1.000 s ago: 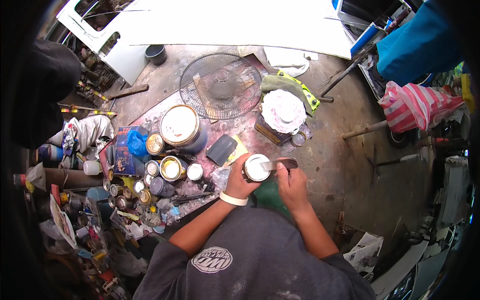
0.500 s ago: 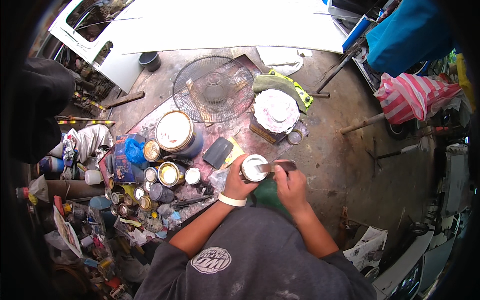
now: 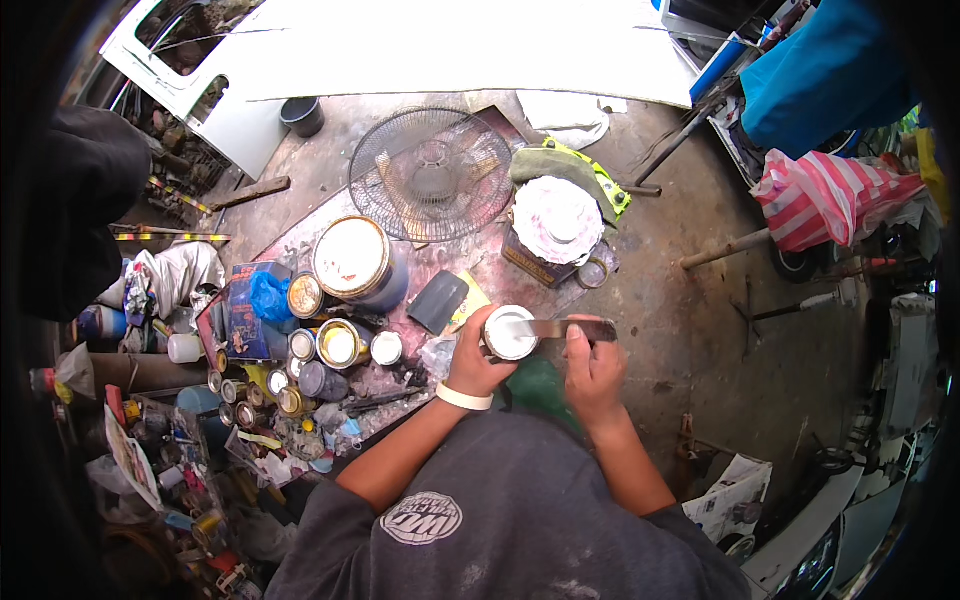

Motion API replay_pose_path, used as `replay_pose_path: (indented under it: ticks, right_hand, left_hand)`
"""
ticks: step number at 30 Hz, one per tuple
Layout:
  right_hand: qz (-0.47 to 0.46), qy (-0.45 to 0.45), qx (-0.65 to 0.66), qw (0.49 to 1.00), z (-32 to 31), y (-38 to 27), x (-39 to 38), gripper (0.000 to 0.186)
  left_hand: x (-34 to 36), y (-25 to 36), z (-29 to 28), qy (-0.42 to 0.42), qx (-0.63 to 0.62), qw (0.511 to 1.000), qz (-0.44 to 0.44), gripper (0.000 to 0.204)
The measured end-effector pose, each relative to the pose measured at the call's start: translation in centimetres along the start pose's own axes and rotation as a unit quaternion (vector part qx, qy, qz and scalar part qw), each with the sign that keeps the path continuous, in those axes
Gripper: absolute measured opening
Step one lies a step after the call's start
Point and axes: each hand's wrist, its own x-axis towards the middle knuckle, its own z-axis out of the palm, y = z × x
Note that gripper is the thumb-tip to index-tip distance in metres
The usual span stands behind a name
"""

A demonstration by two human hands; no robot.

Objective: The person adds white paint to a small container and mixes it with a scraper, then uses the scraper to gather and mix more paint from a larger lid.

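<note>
My left hand (image 3: 475,360) is wrapped round the side of a small open can (image 3: 510,343) with white stuff inside. In my right hand (image 3: 594,372) is a putty knife (image 3: 585,328), gripped by its dark handle. Its flat metal blade points left and lies over the can's rim, with the tip at the white contents. To the left of the can lie a dark flat rubber-like piece (image 3: 437,302) and a yellow sheet (image 3: 470,300), with some clear plastic (image 3: 437,355) close to my left wrist.
A large paint can (image 3: 352,265) and several smaller tins (image 3: 342,345) crowd the left. Beyond are a wire fan guard (image 3: 430,180), a box (image 3: 535,262) topped by a white crumpled cover (image 3: 557,222), and a wide white panel (image 3: 460,50). A pole (image 3: 725,248) juts in at right.
My right hand and the putty knife have shifted a little to the right, so less of the blade reaches over the can. My left hand still holds the can in nearly the same place.
</note>
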Motion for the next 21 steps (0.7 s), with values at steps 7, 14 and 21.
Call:
replay_pose_path:
  ticks: [7,14,21]
  right_hand:
    - [0.019,-0.01,-0.005,1.0,0.0,-0.3,0.4,0.014]
    - [0.074,-0.043,-0.014,0.996,0.3,-0.3,0.3,0.016]
    - [0.066,-0.028,0.009,0.997,0.4,0.6,0.2,0.016]
  left_hand:
    - [0.3,0.0,0.1,-0.011,-0.035,0.999,-0.004,0.087]
    - [0.3,-0.6,0.1,-0.028,-0.027,0.999,-0.009,0.09]
    - [1.0,-0.3,0.2,-0.012,0.014,0.999,0.035,0.089]
